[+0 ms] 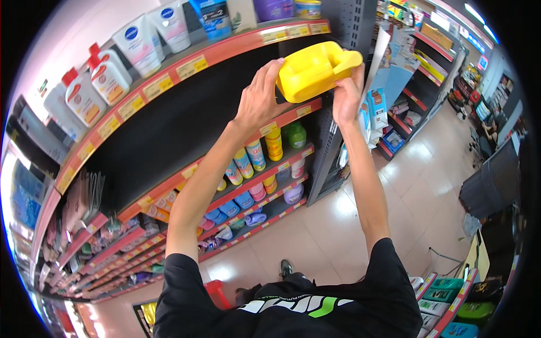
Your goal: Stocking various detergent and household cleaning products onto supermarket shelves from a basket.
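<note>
A yellow plastic jug (306,74) with a moulded handle lies tilted between my two hands, in front of the shelf unit. My left hand (260,95) presses against its left end, with the fingers behind the rim. My right hand (348,95) grips the handle side, and its fingertips are partly hidden by the jug. Just behind is a dark shelf board edged by a red price strip (302,112). Above the jug runs the upper shelf's red edge (236,46), lined with yellow and white price tags.
White lotion bottles (82,97) and cream tubes (137,44) line the upper shelf. Spray cans (255,154) and a green bottle (297,135) stand below. A dark perforated upright (325,160) bounds the unit at right. A red plastic object (217,293) is by my feet.
</note>
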`<state>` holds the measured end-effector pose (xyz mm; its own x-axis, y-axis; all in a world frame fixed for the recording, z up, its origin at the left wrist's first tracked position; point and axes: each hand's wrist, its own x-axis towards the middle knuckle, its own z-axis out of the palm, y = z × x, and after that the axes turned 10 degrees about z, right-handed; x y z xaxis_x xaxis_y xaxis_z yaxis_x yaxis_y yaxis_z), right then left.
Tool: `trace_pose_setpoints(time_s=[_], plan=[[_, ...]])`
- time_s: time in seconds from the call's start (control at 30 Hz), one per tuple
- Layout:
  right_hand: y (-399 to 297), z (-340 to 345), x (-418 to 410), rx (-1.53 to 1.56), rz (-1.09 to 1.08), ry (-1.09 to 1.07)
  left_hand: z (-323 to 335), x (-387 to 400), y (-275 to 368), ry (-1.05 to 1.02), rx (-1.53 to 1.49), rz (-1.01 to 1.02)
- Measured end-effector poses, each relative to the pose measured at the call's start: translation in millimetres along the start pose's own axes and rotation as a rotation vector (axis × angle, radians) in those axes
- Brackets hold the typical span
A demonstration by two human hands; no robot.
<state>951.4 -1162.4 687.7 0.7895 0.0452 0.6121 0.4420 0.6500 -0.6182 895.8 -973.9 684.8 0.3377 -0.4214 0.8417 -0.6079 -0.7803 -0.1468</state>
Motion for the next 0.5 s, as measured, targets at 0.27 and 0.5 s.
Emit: trace_pose_setpoints(time_s=[0.27, 0.5], plan=[[-38, 73, -47, -0.147, 0.331, -0.326, -107, -40, 54, -0.01, -0.102, -0.46], [-9, 145, -120, -0.07, 0.639, -0.577, -196, -129, 104, 0.042, 0.011, -0.711]])
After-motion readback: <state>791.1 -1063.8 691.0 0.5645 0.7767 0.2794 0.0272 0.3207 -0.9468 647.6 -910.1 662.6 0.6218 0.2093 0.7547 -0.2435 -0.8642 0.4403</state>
